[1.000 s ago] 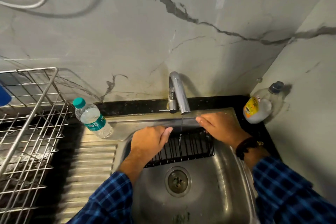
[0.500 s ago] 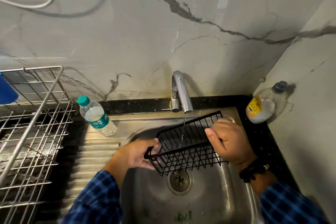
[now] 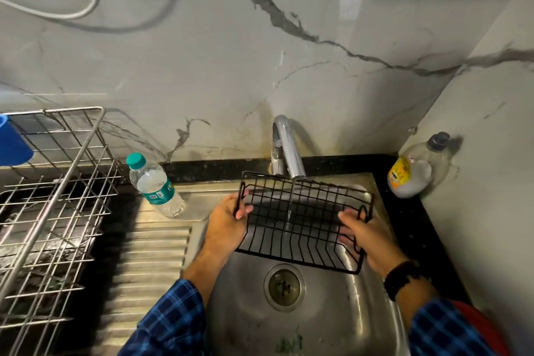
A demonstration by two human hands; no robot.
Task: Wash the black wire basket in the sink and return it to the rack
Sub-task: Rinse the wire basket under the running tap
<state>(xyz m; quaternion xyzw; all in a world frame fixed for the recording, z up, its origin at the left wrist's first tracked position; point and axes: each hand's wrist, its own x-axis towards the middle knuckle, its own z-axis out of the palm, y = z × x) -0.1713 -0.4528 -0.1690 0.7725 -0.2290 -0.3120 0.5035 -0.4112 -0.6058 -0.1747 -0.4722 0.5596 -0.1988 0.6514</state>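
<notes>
The black wire basket (image 3: 300,220) hangs tilted over the steel sink (image 3: 332,312), its open side facing me. A thin stream of water from the chrome tap (image 3: 287,153) runs through its grid. My left hand (image 3: 226,225) grips the basket's left end, fingers curled round the wire. My right hand (image 3: 367,235) holds the right end, fingers wrapped round the side wire. The silver wire rack (image 3: 55,196) stands on the counter at the left, apart from the basket.
A water bottle with a teal cap (image 3: 154,185) stands on the ribbed drainboard (image 3: 150,263) between rack and sink. A soap bottle (image 3: 416,173) lies in the right corner. A blue cup (image 3: 11,141) sits in the rack. The drain (image 3: 284,286) lies below the basket.
The basket rose off the sink floor and turned under the tap, now held higher and more level. My left hand shifted up to its left end.
</notes>
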